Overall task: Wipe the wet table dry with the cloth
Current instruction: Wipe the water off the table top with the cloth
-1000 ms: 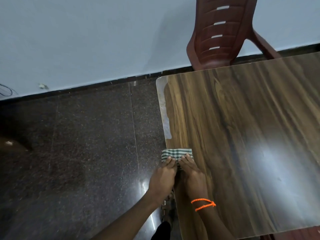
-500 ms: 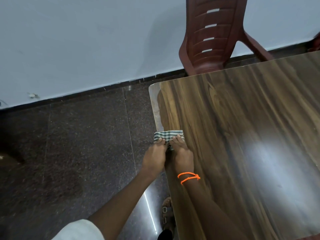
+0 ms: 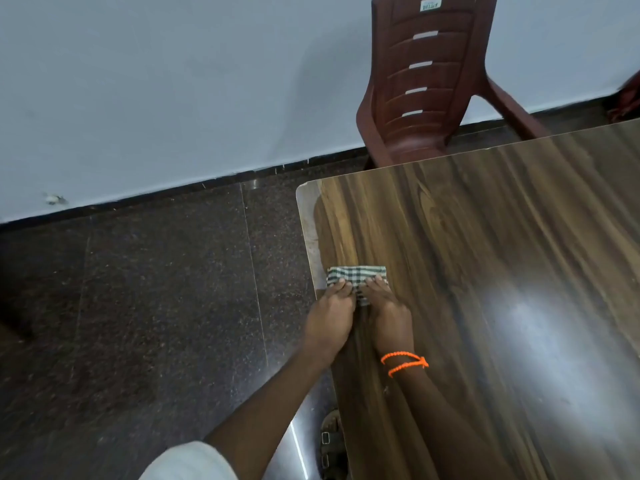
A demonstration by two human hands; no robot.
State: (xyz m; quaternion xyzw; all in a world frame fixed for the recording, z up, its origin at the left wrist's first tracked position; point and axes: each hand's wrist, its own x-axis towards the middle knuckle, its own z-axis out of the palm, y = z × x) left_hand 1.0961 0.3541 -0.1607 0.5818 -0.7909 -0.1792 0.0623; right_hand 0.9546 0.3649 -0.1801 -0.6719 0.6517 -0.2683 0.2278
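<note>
A folded green-and-white checked cloth (image 3: 356,274) lies flat on the wood-grain table (image 3: 502,271), close to its left edge. My left hand (image 3: 330,318) and my right hand (image 3: 388,315) sit side by side with their fingers pressed down on the cloth's near half. An orange cord is tied round the right wrist. A pale wet-looking strip (image 3: 310,223) runs along the table's left edge, from the far corner to just beyond the cloth.
A dark red plastic chair (image 3: 419,84) stands at the table's far edge against the pale wall. Dark speckled floor tiles (image 3: 156,306) spread to the left. A sandalled foot (image 3: 330,441) shows by the table's left edge below my arms.
Both hands have pushed the cloth forward along the table's left edge toward the far corner. The pale strip ahead of the cloth is shorter than one second ago.
</note>
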